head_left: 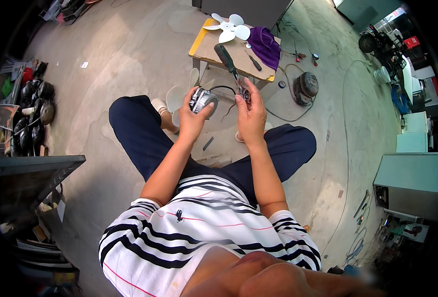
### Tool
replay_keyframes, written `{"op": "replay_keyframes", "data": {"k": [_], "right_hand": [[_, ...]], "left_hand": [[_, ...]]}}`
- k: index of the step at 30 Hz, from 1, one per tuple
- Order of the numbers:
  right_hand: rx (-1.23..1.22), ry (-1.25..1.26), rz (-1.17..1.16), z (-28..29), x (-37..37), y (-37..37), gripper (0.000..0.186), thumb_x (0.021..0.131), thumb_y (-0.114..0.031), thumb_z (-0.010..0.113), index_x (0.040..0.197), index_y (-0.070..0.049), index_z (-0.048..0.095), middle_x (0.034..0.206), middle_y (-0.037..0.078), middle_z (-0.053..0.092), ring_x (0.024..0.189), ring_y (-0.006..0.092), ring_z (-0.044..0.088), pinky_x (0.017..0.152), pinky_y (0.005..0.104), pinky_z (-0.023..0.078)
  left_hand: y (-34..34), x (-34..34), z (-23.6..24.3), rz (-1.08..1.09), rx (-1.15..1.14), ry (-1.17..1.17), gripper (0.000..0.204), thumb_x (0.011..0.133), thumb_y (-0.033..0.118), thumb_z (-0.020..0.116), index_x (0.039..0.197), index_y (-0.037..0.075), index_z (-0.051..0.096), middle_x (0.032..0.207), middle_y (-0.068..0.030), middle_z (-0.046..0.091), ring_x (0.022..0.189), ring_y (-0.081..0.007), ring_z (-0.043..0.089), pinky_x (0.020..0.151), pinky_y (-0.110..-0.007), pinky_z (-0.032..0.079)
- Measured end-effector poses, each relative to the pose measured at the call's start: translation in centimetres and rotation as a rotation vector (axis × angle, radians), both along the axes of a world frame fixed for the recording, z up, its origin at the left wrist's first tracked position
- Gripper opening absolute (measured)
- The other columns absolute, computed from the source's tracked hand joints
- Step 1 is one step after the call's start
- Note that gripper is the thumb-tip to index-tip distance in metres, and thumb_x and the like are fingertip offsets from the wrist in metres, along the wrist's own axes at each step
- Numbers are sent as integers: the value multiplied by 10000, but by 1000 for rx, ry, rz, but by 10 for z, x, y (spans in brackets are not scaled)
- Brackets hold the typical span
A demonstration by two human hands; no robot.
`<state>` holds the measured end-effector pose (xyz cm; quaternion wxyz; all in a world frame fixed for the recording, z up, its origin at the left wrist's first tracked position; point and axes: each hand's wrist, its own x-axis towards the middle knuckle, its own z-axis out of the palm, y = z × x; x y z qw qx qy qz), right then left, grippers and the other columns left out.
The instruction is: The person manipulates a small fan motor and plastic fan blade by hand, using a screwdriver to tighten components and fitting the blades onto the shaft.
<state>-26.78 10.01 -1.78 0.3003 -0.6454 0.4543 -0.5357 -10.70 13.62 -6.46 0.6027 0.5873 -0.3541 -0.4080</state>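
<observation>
My left hand [194,117] is closed around a small silver electric motor [204,100], with its thumb on the near side. A dark wire [223,87] curves from the motor toward my right hand [251,113]. The right fingers are closed on a hand tool with a dark green handle [224,57], which points up and away to the left. Metal parts of the tool show at the fingertips; its exact kind is unclear. Both hands are raised between my knees, apart from each other.
Ahead stands a small table [202,41] with a white fan blade [227,27], a purple cloth [264,45] and a screwdriver [253,62]. Pale fan blades [175,97] lie below it. A dark compressor [306,85] and hoses are at right. Dark compressors [33,104] crowd the left.
</observation>
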Motion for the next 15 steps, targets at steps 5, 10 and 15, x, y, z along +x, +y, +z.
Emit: {"op": "replay_keyframes", "data": {"k": [5,10,15], "right_hand": [[122,-239,102,-6,-5,-4,308,987,-27,685,1248,51,539,1062,115,727,940,124,706,821,251,552],[171,-433,108,-8,-4,-5,240,1003,-5,658,1217,42,562,1076,106,718,978,122,704,847,235,558],[139,-491,159,-20,-8,-7,169,1008,14,636,1165,28,577,1124,108,687,1029,147,709,869,256,581]], "left_hand": [[-1,6,-1,11,-19,94,704,844,108,834,1458,42,498,1202,-106,665,1029,-167,667,847,-290,575],[-3,10,-3,8,-38,107,728,844,104,841,1472,37,479,1222,-120,654,1043,-179,668,853,-302,580],[-2,11,-4,4,-33,112,735,844,103,843,1476,40,472,1227,-123,653,1052,-182,667,862,-305,579]]}}
